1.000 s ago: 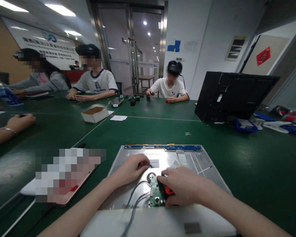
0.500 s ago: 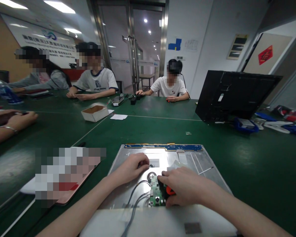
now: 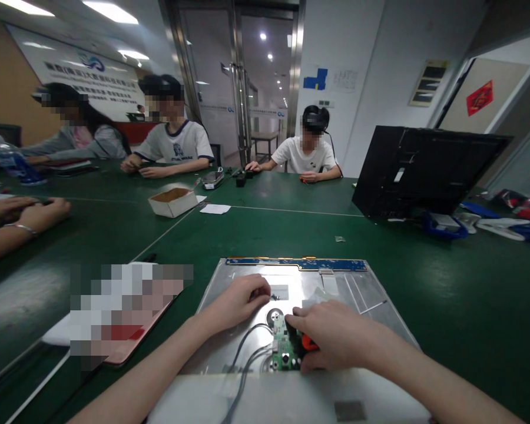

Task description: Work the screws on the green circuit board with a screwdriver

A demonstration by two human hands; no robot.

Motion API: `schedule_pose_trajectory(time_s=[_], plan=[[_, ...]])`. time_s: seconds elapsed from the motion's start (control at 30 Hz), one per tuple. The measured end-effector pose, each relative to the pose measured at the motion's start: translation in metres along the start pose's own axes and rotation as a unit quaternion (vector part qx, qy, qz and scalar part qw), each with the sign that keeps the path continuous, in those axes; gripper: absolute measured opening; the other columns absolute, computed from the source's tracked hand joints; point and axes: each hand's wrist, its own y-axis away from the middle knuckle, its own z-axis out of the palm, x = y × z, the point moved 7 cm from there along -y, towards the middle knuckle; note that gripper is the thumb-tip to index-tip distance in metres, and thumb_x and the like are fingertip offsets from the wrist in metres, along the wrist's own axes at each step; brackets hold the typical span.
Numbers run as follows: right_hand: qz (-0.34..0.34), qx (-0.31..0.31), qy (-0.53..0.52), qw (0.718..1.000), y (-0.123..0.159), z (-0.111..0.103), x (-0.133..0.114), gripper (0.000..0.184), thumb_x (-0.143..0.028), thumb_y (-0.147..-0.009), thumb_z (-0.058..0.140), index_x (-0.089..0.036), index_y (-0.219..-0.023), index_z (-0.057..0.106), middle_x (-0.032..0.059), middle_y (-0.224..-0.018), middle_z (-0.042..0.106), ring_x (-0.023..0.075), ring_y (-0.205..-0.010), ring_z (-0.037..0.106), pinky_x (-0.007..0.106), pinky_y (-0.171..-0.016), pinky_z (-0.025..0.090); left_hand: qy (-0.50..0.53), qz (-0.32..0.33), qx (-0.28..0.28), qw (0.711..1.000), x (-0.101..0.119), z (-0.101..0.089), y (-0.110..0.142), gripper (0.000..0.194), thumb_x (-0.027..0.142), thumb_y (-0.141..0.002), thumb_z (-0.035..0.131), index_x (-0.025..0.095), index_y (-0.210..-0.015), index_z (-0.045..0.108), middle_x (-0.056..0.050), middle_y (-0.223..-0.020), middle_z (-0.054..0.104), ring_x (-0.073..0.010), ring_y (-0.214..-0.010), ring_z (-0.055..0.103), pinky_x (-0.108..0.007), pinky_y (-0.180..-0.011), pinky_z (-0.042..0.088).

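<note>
A flat silver metal panel [image 3: 221, 294] lies before me, with a blue circuit strip [image 3: 269, 263] along its far edge. My left hand [image 3: 242, 297] rests on it with curled fingers beside a few tiny screws [image 3: 274, 298]; whatever the fingertips hold is hidden. My right hand [image 3: 335, 333] bends over a small green circuit board [image 3: 282, 350], its index fingertip at the board's top edge. Tucked under that palm is an orange-and-black object [image 3: 308, 343], mostly covered by the fingers. Dark cables [image 3: 247, 360] run from the board's left side toward me.
A white sheet [image 3: 247, 400] covers the panel's near part. To the left lies a pink flat object [image 3: 128, 353], partly blurred. Beyond are a small open box [image 3: 173, 203] and a black monitor [image 3: 424, 171]. Several people sit around the green table [image 3: 291, 235]; another person's hands [image 3: 39, 215] rest at left.
The whole view has shifted slightly, so things appear a little farther right. Both hands keep nearly the same places on the panel and board.
</note>
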Motion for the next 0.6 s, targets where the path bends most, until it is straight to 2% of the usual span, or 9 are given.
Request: schedule_pose_trajectory(time_s=[0.3, 0.43, 0.6], plan=[[0.001, -0.002, 0.0, 1.0, 0.0007, -0.0018, 0.0, 0.059, -0.053, -0.073, 0.069, -0.017, -0.119, 0.06, 0.0139, -0.108, 0.069, 0.0309, -0.085, 0.066, 0.036, -0.062, 0.047, 0.0, 0.006, -0.002, 1.0, 0.0015, -0.0002, 0.0, 0.009, 0.017, -0.084, 0.054, 0.016, -0.08, 0.062, -0.002, -0.073, 0.059, -0.0153, -0.065, 0.051, -0.025, -0.061, 0.036], [0.001, -0.001, 0.001, 1.0, 0.0009, 0.0003, 0.0004, 0.058, -0.054, -0.072, 0.068, -0.017, -0.116, 0.061, 0.0129, -0.103, 0.07, 0.0294, -0.082, 0.065, 0.034, -0.06, 0.045, -0.005, 0.002, 0.002, 1.0, -0.0001, -0.0004, -0.0009, 0.008, 0.019, -0.084, 0.056, 0.016, -0.079, 0.061, -0.001, -0.073, 0.06, -0.0155, -0.066, 0.052, -0.025, -0.062, 0.036], [-0.001, 0.009, 0.006, 1.0, 0.0, 0.0016, 0.0013, 0.059, -0.055, -0.072, 0.067, -0.017, -0.118, 0.06, 0.0132, -0.107, 0.069, 0.0293, -0.082, 0.066, 0.034, -0.059, 0.045, 0.004, -0.012, -0.008, 1.0, -0.0036, 0.0016, -0.0025, 0.01, 0.023, -0.084, 0.058, 0.016, -0.078, 0.061, -0.001, -0.072, 0.059, -0.0151, -0.064, 0.051, -0.025, -0.06, 0.036]])
